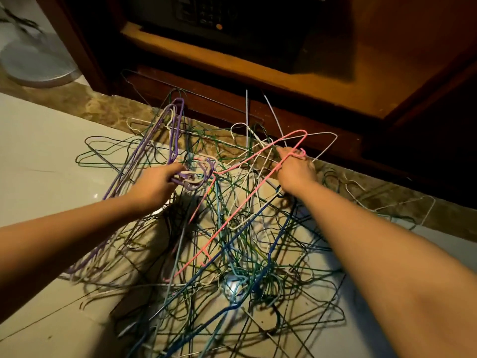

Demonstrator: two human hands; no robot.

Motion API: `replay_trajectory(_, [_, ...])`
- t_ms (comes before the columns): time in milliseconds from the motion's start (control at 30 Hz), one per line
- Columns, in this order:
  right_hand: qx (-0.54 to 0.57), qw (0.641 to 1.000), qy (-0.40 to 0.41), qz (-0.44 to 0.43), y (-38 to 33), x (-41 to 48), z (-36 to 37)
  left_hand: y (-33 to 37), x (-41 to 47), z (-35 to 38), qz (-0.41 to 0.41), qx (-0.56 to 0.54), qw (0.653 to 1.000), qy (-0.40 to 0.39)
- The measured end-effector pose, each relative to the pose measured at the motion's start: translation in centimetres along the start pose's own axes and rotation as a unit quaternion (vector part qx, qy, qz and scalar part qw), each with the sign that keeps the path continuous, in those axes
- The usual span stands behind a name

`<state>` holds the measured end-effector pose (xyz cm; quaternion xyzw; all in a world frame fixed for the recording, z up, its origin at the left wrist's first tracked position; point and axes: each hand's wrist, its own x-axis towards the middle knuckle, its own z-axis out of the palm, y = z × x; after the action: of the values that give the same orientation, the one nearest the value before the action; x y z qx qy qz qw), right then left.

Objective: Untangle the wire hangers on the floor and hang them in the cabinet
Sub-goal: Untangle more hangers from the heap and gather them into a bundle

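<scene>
1. The right hand (296, 173) is clenched round the neck of the pink hanger (232, 220), just under its hook. The fingers (286, 152) curl over the wire on the side towards the cabinet (284, 81).
2. The pink hanger's long axis runs from that hand down and to the left, slanting back towards the person. Its far corner is raised by the cabinet base, while its lower end is sunk in the tangle (232, 267) on the floor (38, 151).
3. The left hand (154, 183) grasps a bundle of purple and white hangers (192, 180) by their gathered hooks. Their frames stretch up to the left and down to the left, beside the main heap.
4. The move seems to turn on this: the pink wire crosses between the two hands, and its lower half passes among blue and green wires. Pulling along its own length, up and to the right, looks the likeliest way free. The right hand alone has it; the left is near its upper bar but busy.
5. Whether the pink frame runs over or under the blue hanger near its middle cannot be told, nor whether its low end is hooked.
6. The cabinet's rail is out of view; only the base, a shelf and a dark safe (206, 11) show. The heap's near edge is cut off at the bottom.
</scene>
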<state>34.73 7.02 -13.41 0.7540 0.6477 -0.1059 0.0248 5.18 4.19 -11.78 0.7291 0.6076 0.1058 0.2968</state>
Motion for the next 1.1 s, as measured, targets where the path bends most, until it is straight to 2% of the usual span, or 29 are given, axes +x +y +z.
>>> replay_trajectory(167, [-0.062, 0.995, -0.049, -0.067, -1.3, 3.3, 0.4, -0.9, 0.5, 0.4, -0.037, -0.022, 0.999, -0.024])
replay_trajectory(400, [-0.087, 0.994, -0.069, -0.016, -2.0, 5.6, 0.0, -1.3, 1.3, 1.6, -0.054, -0.045, 0.997, -0.036])
replay_trajectory(467, [-0.090, 0.995, -0.048, 0.000, -1.8, 5.9, 0.0, -1.5, 1.6, 1.9, -0.069, -0.052, 0.996, -0.036])
replay_trajectory(600, [-0.081, 0.996, 0.011, 0.025, -1.0, 5.4, -0.6, -1.3, 2.0, 2.0, -0.090, -0.065, 0.993, -0.028])
replay_trajectory(733, [-0.005, 0.998, -0.042, 0.044, 0.7, 4.7, -1.1, -0.8, 1.9, 2.0, -0.090, -0.057, 0.994, -0.017])
replay_trajectory(833, [0.064, 0.996, -0.047, 0.042, 1.5, 4.0, -0.8, -0.7, 1.9, 2.0, -0.091, -0.058, 0.994, -0.013])
replay_trajectory(967, [0.059, 0.996, -0.042, 0.044, 2.6, 2.9, -1.0, -0.5, 1.9, 1.8, -0.091, -0.054, 0.994, -0.009])
replay_trajectory(1100, [0.069, 0.993, -0.034, 0.088, 4.2, 2.2, -1.4, -0.3, 1.8, 1.7, -0.086, -0.037, 0.996, -0.004])
